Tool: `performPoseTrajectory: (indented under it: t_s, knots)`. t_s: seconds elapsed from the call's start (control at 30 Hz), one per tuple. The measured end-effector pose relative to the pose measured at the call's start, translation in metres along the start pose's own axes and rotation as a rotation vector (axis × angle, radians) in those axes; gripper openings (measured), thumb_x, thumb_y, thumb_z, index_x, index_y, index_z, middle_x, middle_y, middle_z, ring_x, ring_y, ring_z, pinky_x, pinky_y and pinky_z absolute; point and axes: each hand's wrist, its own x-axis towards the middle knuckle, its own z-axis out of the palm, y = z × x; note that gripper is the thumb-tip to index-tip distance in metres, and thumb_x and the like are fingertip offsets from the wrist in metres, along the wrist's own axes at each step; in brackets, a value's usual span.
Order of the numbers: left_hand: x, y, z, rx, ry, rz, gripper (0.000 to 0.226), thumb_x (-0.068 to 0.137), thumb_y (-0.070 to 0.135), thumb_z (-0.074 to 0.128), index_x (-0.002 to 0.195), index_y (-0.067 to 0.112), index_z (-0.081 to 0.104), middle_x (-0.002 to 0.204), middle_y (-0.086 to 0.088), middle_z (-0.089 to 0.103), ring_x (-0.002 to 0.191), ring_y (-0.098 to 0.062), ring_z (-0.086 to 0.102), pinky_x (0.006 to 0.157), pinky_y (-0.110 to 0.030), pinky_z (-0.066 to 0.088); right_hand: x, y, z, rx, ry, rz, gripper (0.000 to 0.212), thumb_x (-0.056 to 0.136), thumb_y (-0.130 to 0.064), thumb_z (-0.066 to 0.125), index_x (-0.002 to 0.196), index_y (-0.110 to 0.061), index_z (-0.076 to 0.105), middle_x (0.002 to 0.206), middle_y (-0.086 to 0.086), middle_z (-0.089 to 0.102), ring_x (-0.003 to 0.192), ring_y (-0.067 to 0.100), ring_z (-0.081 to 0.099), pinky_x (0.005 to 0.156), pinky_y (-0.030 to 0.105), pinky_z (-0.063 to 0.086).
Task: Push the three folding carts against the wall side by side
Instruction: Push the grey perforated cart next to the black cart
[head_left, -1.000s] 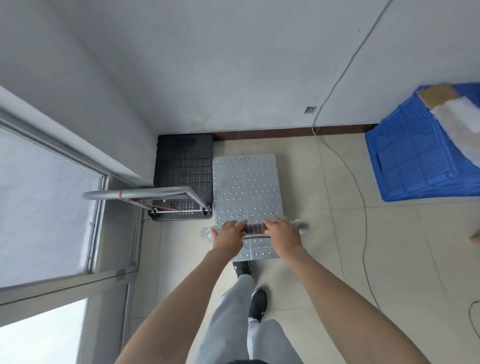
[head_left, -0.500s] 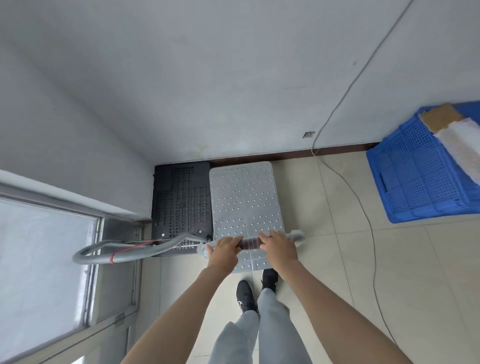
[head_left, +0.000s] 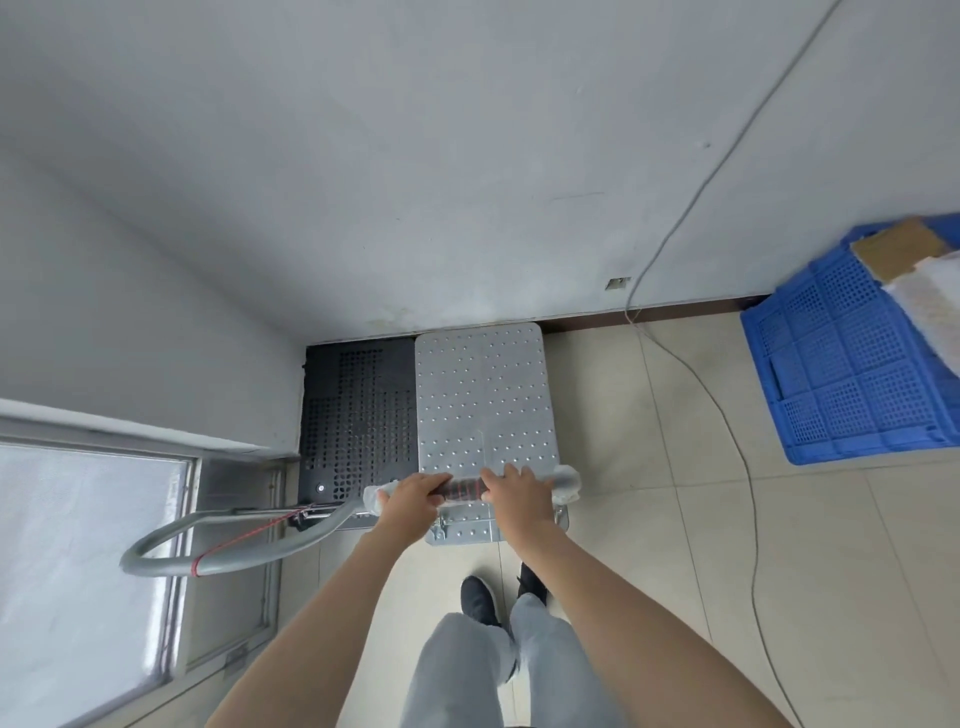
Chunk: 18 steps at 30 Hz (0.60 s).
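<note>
Head view, left hand (head_left: 410, 501) and right hand (head_left: 517, 493) fingers (head_left: 511, 472) gripping silver cart (head_left: 483, 395) handle (head_left: 465, 488), black cart (head_left: 358, 410) alongside

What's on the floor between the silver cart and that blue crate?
In the head view, mostly bare floor tile lies between the silver cart and the blue crate, crossed by one thin grey cable trailing down from the wall.

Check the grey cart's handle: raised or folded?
Raised: the left hand and right hand grip the handle above the deck of the grey cart.
</note>
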Motion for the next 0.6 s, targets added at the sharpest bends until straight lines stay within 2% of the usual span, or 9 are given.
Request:
performPoseTrajectory:
  t_s: [0.17, 0.3, 0.37, 0.43, 0.47, 0.53, 0.6]
  knots:
    - [0.009, -0.006, 0.002, -0.079, -0.008, 0.03, 0.04, 0.092, 0.017, 0.049, 0.124, 0.039, 0.059, 0.115, 0.008, 0.06, 0.109, -0.019, 0.053, 0.101, -0.055, 0.035, 0.003, 0.002, -0.005, -0.018, -0.004, -0.023, 0.053, 0.093, -0.011, 0.05, 0.141, -0.024, 0.033, 0.127, 0.014, 0.053, 0.117, 0.037, 0.048, 0.081, 0.046, 0.048]
    - [0.019, -0.014, 0.003, -0.097, -0.008, 0.038, 0.041, 0.09, 0.018, 0.048, 0.122, 0.041, 0.059, 0.1, 0.012, 0.053, 0.098, -0.018, 0.053, 0.099, -0.061, 0.038, 0.009, 0.001, -0.009, -0.032, -0.015, -0.018, 0.052, 0.09, -0.008, 0.055, 0.137, -0.024, 0.037, 0.122, 0.012, 0.057, 0.112, 0.034, 0.051, 0.077, 0.042, 0.05]
    - [0.023, -0.018, 0.005, -0.08, -0.03, 0.068, 0.039, 0.088, 0.019, 0.047, 0.114, 0.046, 0.058, 0.093, 0.013, 0.055, 0.088, -0.018, 0.056, 0.096, -0.065, 0.04, 0.007, 0.0, -0.008, -0.032, -0.029, -0.003, 0.05, 0.091, -0.009, 0.053, 0.136, -0.024, 0.038, 0.124, 0.012, 0.056, 0.114, 0.034, 0.05, 0.078, 0.043, 0.05]
    - [0.017, -0.015, 0.001, -0.077, -0.06, 0.099, 0.033, 0.084, 0.019, 0.044, 0.101, 0.043, 0.06, 0.085, 0.012, 0.059, 0.078, -0.016, 0.059, 0.096, -0.064, 0.042, 0.004, -0.002, -0.006, -0.022, -0.04, 0.013, 0.053, 0.091, -0.008, 0.053, 0.138, -0.025, 0.036, 0.126, 0.012, 0.055, 0.116, 0.034, 0.049, 0.08, 0.043, 0.048]
    - [0.012, -0.011, -0.002, -0.071, -0.06, 0.116, 0.029, 0.083, 0.017, 0.043, 0.093, 0.038, 0.061, 0.082, 0.01, 0.061, 0.077, -0.016, 0.06, 0.099, -0.064, 0.039, 0.002, -0.003, -0.005, -0.013, -0.043, 0.019, 0.053, 0.091, -0.009, 0.053, 0.139, -0.026, 0.036, 0.127, 0.011, 0.054, 0.117, 0.033, 0.048, 0.08, 0.043, 0.047]
    - [0.0, -0.003, -0.009, 0.026, -0.025, 0.169, 0.026, 0.082, 0.011, 0.043, 0.085, 0.028, 0.062, 0.086, 0.007, 0.062, 0.088, -0.018, 0.058, 0.11, -0.067, 0.02, -0.002, -0.005, -0.005, 0.009, -0.058, 0.021, 0.047, 0.094, -0.017, 0.053, 0.137, -0.027, 0.036, 0.13, 0.009, 0.052, 0.119, 0.033, 0.046, 0.08, 0.043, 0.044]
    - [-0.013, 0.006, -0.014, 0.151, -0.012, 0.214, 0.036, 0.083, 0.009, 0.043, 0.103, 0.03, 0.065, 0.105, 0.008, 0.061, 0.111, -0.018, 0.053, 0.111, -0.07, 0.0, -0.01, -0.004, -0.003, 0.015, -0.053, 0.013, 0.041, 0.098, -0.028, 0.046, 0.138, -0.027, 0.035, 0.136, 0.009, 0.048, 0.125, 0.033, 0.041, 0.085, 0.045, 0.042]
